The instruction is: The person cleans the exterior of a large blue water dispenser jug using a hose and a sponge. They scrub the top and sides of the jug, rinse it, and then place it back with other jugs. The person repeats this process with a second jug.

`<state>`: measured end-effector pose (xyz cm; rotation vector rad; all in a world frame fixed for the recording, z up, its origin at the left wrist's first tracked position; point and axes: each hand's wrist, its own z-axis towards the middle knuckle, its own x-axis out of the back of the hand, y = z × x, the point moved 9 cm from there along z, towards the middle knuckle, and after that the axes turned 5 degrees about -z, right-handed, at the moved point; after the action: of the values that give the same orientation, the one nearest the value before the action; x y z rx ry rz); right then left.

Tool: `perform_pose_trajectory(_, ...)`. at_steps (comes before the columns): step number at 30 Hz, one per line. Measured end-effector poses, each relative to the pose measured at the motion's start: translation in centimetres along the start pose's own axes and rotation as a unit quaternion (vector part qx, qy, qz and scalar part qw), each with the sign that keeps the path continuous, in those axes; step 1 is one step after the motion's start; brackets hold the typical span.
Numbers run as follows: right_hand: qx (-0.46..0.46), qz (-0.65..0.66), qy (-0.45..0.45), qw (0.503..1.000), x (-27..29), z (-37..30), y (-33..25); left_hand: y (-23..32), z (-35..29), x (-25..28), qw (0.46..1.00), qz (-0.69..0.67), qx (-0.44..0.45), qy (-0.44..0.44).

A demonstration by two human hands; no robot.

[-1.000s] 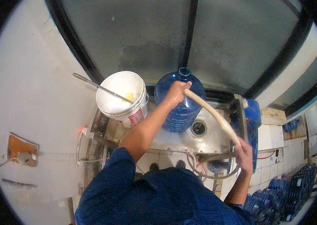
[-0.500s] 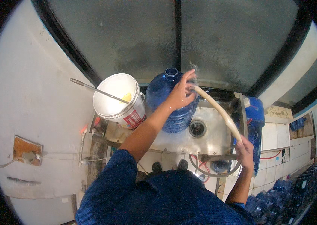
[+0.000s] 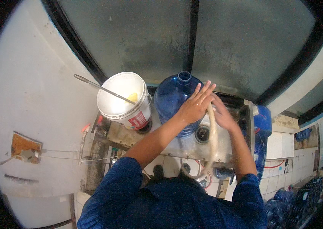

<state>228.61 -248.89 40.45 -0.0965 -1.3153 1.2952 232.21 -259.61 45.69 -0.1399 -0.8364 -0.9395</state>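
A: Left of the blue bottle [image 3: 170,91]?
B: White bucket [image 3: 125,119], just beside it; grey rod [image 3: 106,90] slanting over the rim, yellow item [image 3: 132,97] within.
A: Bottle?
B: Upright on metal counter [image 3: 184,147], mouth uncovered.
A: Obstructions?
B: Left hand [image 3: 195,107], fingers outstretched, covering the bottle's right side.
A: Right of the bottle?
B: Drain [image 3: 202,134], beside its base; pale hose [image 3: 212,141], rising past it; right hand [image 3: 223,114], blurred at the hose's upper end, grip cannot be told; blue container [image 3: 262,118], farther off.
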Motion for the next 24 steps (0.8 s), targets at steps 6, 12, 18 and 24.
perform_pose_trajectory(6, -0.028, -0.095, 0.077, 0.992, -5.6, 10.9, 3.2, 0.1, -0.2, 0.8, 0.998, -0.053, -0.044, -0.013)
perform_pose_trajectory(12, -0.159, 0.235, 0.213, 0.935, -3.3, 9.7, 11.6, 0.6, 0.3, 0.1, 0.995, -0.086, -0.053, 0.003)
perform_pose_trajectory(18, -0.156, 0.469, 0.255, 0.831, -3.2, 10.5, 9.7, -0.5, 0.5, 0.8, 0.994, -0.103, -0.009, 0.019)
perform_pose_trajectory(24, -0.048, 0.316, 0.233, 0.918, -2.3, 9.7, 7.1, -0.1, 0.3, 1.1, 0.995, -0.099, -0.023, 0.021)
